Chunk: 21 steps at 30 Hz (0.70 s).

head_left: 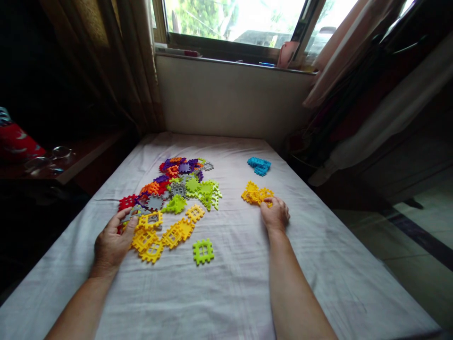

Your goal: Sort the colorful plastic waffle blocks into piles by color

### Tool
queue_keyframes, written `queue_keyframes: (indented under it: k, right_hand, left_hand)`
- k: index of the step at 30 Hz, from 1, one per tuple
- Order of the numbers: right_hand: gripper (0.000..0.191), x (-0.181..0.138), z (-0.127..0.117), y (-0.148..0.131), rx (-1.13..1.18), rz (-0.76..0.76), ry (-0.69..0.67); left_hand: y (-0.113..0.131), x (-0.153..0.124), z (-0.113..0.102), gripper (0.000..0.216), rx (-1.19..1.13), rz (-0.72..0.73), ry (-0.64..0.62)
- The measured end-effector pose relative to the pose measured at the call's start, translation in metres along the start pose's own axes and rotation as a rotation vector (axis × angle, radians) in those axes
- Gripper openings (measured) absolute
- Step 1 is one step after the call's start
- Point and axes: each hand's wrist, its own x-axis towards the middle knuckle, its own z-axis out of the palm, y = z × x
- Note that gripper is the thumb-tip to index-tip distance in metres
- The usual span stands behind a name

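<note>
My left hand [112,238] rests at the left edge of a mixed heap of plastic interlocking tiles. Its thumb and fingers are apart, with the thumb against a yellow window-pattern tile [150,220]; some fingertips are hidden among the pieces. To the right, my right hand [275,213] is closed on the near edge of a yellow interlocking tile [267,199] at a small yellow pile [252,192]. Behind it lies a small pile of blue tiles [259,165]. Between my hands, a lime-green window-pattern tile [203,251] lies by itself.
A white sheet [230,293] covers the table. The heap also has purple [184,167], red [127,202], orange [150,188], grey [155,202] and green tiles [207,189]. Eyeglasses [62,152] lie on a side surface at left. A window and wall stand beyond the far edge.
</note>
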Motion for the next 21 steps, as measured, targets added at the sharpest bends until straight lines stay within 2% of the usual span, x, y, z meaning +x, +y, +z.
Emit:
queue_keyframes:
  k: [11, 21]
  right_hand:
    - [0.026, 0.002, -0.012, 0.008, -0.083, 0.049, -0.019]
    - [0.027, 0.002, -0.014, 0.013, -0.097, 0.03, -0.014]
  left_hand:
    - [0.0, 0.0, 0.0, 0.045, -0.009, 0.042, 0.032]
    - [0.001, 0.003, 0.001, 0.049, -0.001, 0.052, -0.041]
